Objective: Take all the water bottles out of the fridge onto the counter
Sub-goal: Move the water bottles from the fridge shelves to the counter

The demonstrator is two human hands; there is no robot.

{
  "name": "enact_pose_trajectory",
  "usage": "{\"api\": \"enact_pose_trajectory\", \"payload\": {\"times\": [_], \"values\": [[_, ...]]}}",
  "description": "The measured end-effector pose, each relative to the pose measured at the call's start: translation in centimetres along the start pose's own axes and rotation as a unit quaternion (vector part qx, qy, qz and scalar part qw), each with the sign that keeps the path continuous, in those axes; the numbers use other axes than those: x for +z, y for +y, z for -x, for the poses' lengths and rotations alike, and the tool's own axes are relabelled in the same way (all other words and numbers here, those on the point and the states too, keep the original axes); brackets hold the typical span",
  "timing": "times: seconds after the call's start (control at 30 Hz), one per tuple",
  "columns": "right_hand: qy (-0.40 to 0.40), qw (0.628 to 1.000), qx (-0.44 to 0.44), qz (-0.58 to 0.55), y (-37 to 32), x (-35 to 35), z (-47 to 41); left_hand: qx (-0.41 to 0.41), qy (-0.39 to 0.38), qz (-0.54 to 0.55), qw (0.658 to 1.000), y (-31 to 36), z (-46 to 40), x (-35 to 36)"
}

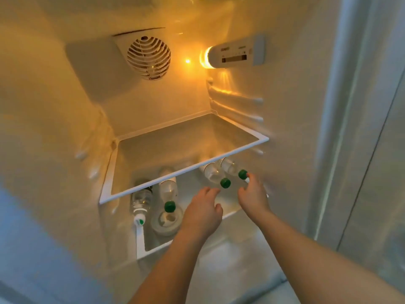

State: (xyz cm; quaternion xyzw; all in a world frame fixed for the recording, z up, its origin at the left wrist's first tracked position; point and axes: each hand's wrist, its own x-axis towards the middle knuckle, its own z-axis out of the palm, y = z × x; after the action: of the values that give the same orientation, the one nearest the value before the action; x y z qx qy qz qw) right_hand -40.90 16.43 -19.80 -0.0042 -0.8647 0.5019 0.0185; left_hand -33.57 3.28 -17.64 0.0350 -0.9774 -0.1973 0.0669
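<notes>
Several clear water bottles with green caps stand on the fridge's lower shelf, partly hidden under the glass upper shelf. Two stand at the left: one with a white-and-green sport cap and one with a green cap. Two more stand at the right: one just beyond my left hand and one by my right hand. My left hand reaches in with loosely curled fingers, holding nothing. My right hand hovers beside the rightmost bottle's cap, fingers bent, not gripping it.
The upper glass shelf has a white frame and overhangs the bottles' bodies. A fan grille sits on the back wall, and a lamp and control box on the right wall. A round clear container lies below the left bottles.
</notes>
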Motion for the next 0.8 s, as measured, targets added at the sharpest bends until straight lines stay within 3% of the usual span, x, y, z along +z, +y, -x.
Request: {"api": "enact_pose_trajectory", "payload": {"times": [0.23, 0.5, 0.8], "values": [[-0.013, 0.995, -0.04, 0.09, 2.4, 2.3, -5.7, 0.06, -0.004, -0.15, 0.987, -1.8, -7.0, 1.6], [0.079, 0.979, -0.07, 0.177, 3.7, 4.5, -7.8, 0.13, 0.006, -0.272, 0.953, -2.2, -12.8, 3.6], [0.138, 0.982, -0.064, 0.109, 3.9, 4.2, -7.5, 0.138, 0.027, -0.258, 0.956, -4.8, -11.8, 4.5]]}}
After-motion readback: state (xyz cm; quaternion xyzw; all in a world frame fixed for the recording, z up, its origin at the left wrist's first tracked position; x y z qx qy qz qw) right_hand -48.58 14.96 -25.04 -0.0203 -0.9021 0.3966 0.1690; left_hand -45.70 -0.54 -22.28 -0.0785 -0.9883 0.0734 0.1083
